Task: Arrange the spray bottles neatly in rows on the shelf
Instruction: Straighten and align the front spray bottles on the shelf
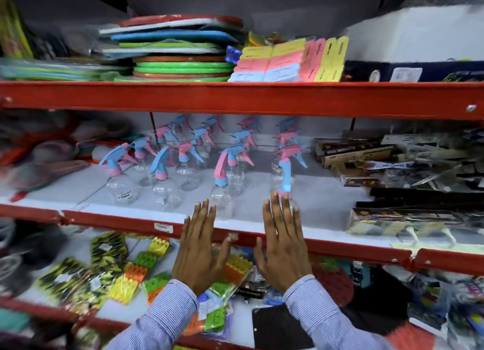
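Several clear spray bottles (167, 190) with pink and blue trigger heads stand in rough rows on the white middle shelf (322, 200), between red rails. The front ones include a bottle (222, 192) with a pink lever and one (284, 171) with a blue neck. My left hand (200, 247) and my right hand (282, 242) are both flat and open, palms forward, fingers spread, just in front of the shelf's red front edge (117, 221). My right fingertips overlap the base of the blue-necked bottle. Neither hand holds anything. The picture is blurred.
Dark boxed and bagged goods (392, 163) crowd the shelf's right side; soft pinkish items (44, 150) lie at its left. The upper shelf holds stacked coloured round lids (180, 61) and paper cards (282, 61). The lower shelf carries packets of clips (131, 273).
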The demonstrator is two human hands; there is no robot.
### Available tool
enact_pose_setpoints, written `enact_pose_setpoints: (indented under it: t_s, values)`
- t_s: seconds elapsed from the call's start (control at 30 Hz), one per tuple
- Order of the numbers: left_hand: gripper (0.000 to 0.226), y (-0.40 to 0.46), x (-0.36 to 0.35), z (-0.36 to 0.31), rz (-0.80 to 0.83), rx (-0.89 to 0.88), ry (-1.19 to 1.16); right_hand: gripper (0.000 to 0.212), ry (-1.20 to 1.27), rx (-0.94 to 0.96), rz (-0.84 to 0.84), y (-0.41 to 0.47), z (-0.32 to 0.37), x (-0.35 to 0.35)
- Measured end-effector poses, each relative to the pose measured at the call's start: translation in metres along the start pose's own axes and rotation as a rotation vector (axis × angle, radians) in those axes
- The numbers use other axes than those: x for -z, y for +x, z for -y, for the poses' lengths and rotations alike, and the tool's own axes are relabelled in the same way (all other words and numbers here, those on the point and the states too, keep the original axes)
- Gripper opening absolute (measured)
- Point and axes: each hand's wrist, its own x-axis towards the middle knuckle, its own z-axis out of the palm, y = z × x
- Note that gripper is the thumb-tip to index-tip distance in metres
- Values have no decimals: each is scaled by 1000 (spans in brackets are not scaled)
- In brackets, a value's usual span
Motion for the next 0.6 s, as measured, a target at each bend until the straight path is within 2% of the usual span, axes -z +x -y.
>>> enact_pose_setpoints:
  t_s: [0.2,0.33,0.43,0.6]
  values:
    - [73,11,9,43,43,41,-122,74,206,11,69,27,34,-33]
    - [76,32,1,65,121,65,-288,66,541,-295,73,47,49,-59]
    - [76,48,-6,73,146,59,-362,61,693,-516,80,69,52,-69]
    - [74,74,-13,77,225,99,-483,57,768,-666,161,90,50,-75]
